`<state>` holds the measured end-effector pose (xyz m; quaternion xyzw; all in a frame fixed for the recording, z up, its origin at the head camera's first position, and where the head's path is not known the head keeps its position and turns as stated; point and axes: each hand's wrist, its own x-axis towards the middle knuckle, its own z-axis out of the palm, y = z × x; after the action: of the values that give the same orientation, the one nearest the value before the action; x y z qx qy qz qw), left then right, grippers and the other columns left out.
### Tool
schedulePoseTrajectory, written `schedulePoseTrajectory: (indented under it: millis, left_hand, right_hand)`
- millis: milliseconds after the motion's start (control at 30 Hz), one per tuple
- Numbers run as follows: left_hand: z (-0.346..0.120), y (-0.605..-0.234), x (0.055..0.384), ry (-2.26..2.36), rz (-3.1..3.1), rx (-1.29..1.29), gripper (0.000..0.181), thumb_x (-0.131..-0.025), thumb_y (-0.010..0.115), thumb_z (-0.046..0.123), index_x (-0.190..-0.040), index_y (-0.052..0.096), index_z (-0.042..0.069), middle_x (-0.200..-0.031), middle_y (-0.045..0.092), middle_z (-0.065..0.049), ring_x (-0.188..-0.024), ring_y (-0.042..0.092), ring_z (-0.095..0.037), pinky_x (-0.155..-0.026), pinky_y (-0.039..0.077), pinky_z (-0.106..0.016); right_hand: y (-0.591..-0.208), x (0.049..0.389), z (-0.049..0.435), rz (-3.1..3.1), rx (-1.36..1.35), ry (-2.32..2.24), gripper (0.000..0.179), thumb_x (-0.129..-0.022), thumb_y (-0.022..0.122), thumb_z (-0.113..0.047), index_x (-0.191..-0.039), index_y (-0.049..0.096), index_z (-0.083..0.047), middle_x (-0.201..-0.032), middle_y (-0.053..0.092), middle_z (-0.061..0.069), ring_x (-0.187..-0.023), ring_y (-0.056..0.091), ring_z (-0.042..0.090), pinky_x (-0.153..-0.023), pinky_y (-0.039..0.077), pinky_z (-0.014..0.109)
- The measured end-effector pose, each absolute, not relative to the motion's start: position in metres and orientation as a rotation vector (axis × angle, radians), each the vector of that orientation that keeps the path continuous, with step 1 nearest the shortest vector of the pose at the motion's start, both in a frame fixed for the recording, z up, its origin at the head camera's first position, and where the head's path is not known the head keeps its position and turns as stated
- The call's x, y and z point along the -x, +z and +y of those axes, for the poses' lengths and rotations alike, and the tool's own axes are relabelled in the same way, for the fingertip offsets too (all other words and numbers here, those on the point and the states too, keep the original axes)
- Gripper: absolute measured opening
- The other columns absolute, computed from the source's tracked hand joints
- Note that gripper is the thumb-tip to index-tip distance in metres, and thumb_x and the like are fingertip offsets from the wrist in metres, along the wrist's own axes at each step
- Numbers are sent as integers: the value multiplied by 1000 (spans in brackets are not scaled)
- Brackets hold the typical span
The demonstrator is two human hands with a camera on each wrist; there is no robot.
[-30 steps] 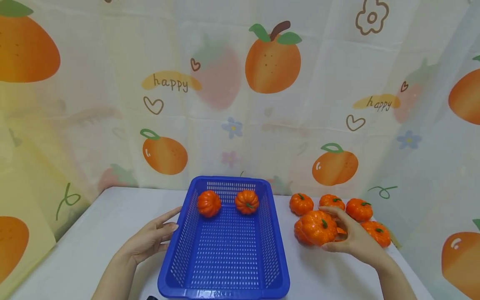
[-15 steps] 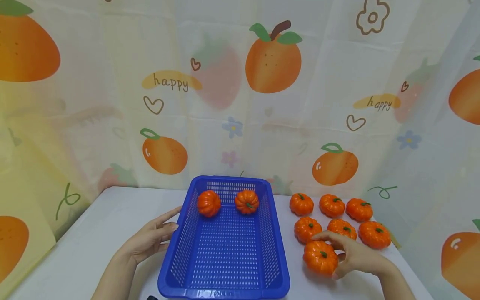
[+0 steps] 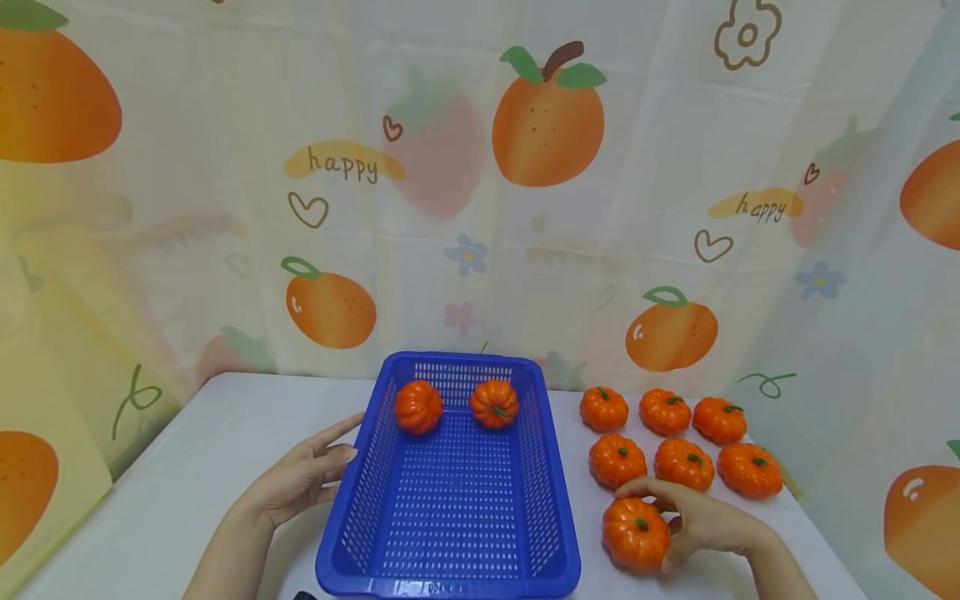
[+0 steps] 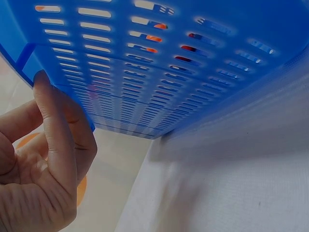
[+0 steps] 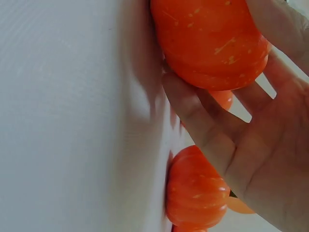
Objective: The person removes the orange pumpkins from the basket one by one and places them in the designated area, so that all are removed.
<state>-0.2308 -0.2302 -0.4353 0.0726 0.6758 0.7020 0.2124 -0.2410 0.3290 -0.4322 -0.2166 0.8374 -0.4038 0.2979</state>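
Note:
My right hand [image 3: 705, 527] holds a small orange pumpkin [image 3: 636, 535] between thumb and fingers, low at the table, in front of the other pumpkins. In the right wrist view this pumpkin [image 5: 212, 41] is close against the white surface, with fingers curved around its side. My left hand [image 3: 300, 471] rests at the left side of a blue perforated basket [image 3: 558, 500], fingers loosely extended. The left wrist view shows its fingertips [image 4: 42, 79] right at the basket's edge. Inside the basket, two pumpkins sit at the far end, one left [image 3: 418, 407] and one right [image 3: 495, 404].
Right of the basket, several pumpkins stand in two rows, including a far-left one [image 3: 603, 409] and a near-right one [image 3: 750, 470]. The white table [image 3: 187, 467] meets a fruit-print curtain [image 3: 465, 275] behind. A small black object [image 3: 304, 596] shows at the bottom edge.
My right hand has brought its pumpkin from over the near row toward the front and down to the table, uncovering the pumpkins behind. The left hand and basket stay put.

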Motion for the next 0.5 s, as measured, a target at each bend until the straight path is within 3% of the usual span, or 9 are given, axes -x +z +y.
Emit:
schedulePoseTrajectory:
  millis: [267, 500]
  left_hand:
    - [-231, -435, 230, 1957, 1872, -222, 72, -103, 49, 23, -160, 6, 14, -117, 68, 5, -104, 69, -12, -88, 60, -32]
    - [-231, -436, 230, 1953, 1867, -240, 72, -104, 49, 22, -160, 5, 13, -113, 67, 5, -102, 69, -11, -88, 59, -31]
  right_hand:
    - [-431, 242, 328, 2220, 590, -1058, 77, -71, 81, -6, -139, 49, -20, -135, 54, 12, -118, 47, 30, -86, 52, 27]
    - [-430, 241, 332, 2168, 598, -1089, 76, -73, 79, -4, -141, 48, -16, -136, 52, 12, -118, 47, 29, -88, 54, 28]
